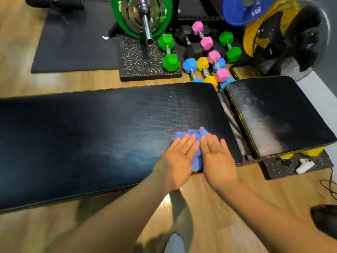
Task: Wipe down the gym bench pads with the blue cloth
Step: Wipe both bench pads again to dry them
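Note:
The long black back pad (102, 136) of the gym bench runs across the view, with the smaller black seat pad (277, 114) to its right past a gap. A crumpled blue cloth (196, 141) lies near the back pad's right front corner. My left hand (177, 161) and my right hand (218, 159) press flat on the cloth side by side, fingers straight and pointing away from me. Streaky wet marks show on both pads beyond the cloth.
Coloured hex dumbbells (204, 55) lie on the floor behind the bench, beside a barbell with a green plate (142, 17) and a black and yellow fan (284, 39). A white game controller (304, 166) sits on a speckled mat under the seat pad. Wooden floor lies in front.

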`<state>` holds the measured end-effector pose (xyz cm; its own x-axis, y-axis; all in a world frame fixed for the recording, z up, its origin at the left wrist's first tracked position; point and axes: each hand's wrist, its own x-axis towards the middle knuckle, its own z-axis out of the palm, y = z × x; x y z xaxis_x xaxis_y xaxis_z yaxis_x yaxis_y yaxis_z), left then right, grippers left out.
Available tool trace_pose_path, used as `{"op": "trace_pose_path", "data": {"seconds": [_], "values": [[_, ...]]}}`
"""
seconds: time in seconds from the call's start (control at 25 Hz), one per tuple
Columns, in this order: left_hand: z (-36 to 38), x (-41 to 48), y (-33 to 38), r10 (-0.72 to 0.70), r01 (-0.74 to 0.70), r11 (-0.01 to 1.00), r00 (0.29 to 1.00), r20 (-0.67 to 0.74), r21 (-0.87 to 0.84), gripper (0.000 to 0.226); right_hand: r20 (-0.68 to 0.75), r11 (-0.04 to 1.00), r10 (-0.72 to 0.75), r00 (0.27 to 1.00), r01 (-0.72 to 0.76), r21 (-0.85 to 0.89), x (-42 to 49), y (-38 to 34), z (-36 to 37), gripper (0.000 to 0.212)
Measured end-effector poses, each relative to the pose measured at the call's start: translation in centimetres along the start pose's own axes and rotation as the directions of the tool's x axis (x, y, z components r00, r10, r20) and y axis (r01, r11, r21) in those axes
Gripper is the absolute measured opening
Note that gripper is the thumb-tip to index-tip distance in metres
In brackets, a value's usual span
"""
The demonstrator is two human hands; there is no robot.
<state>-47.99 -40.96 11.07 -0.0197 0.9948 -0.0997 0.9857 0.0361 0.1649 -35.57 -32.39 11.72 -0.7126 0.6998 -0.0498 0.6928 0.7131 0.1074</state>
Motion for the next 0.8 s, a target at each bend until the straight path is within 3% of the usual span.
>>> {"op": "trace_pose_path", "data": {"seconds": [0.16, 0.32, 0.44, 0.52, 0.6, 0.72, 0.8], "values": [[1.3, -12.2, -6.6, -0.146, 0.144, 0.989, 0.988, -0.057, -0.044, 0.058, -0.036, 0.965, -0.256, 0.966, 0.258, 0.051, -1.4, -12.0, -1.0, 0.059], [0.5, -24.7, -14.2, -0.351, 0.351, 0.936, 0.928, -0.126, -0.021, 0.057, 0.041, 0.850, -0.527, 0.849, 0.525, 0.047, -1.8, -26.1, -3.2, 0.055], [0.5, -34.5, -20.2, -0.526, 0.532, 0.846, 0.841, -0.125, 0.024, 0.058, 0.068, 0.742, -0.670, 0.739, 0.669, 0.045, -2.0, -38.1, -4.2, 0.078], [0.8, -40.0, -24.2, -0.631, 0.638, 0.768, 0.770, -0.100, 0.066, 0.060, 0.065, 0.654, -0.757, 0.651, 0.755, 0.055, -2.4, -45.5, -5.0, 0.078], [0.0, -43.4, -27.1, -0.724, 0.729, 0.672, 0.684, -0.089, 0.130, 0.062, 0.060, 0.621, -0.784, 0.618, 0.779, 0.084, -2.6, -51.3, -6.1, 0.075], [-1.6, -43.9, -28.1, -0.815, 0.823, 0.559, 0.568, -0.115, 0.105, 0.052, 0.049, 0.630, -0.776, 0.629, 0.771, 0.093, -3.0, -54.2, -6.4, 0.071], [-1.6, -42.3, -26.8, -0.823, 0.838, 0.542, 0.544, -0.165, 0.056, 0.050, -0.010, 0.618, -0.786, 0.618, 0.786, 0.022, -2.9, -51.4, -5.7, 0.063]]}}
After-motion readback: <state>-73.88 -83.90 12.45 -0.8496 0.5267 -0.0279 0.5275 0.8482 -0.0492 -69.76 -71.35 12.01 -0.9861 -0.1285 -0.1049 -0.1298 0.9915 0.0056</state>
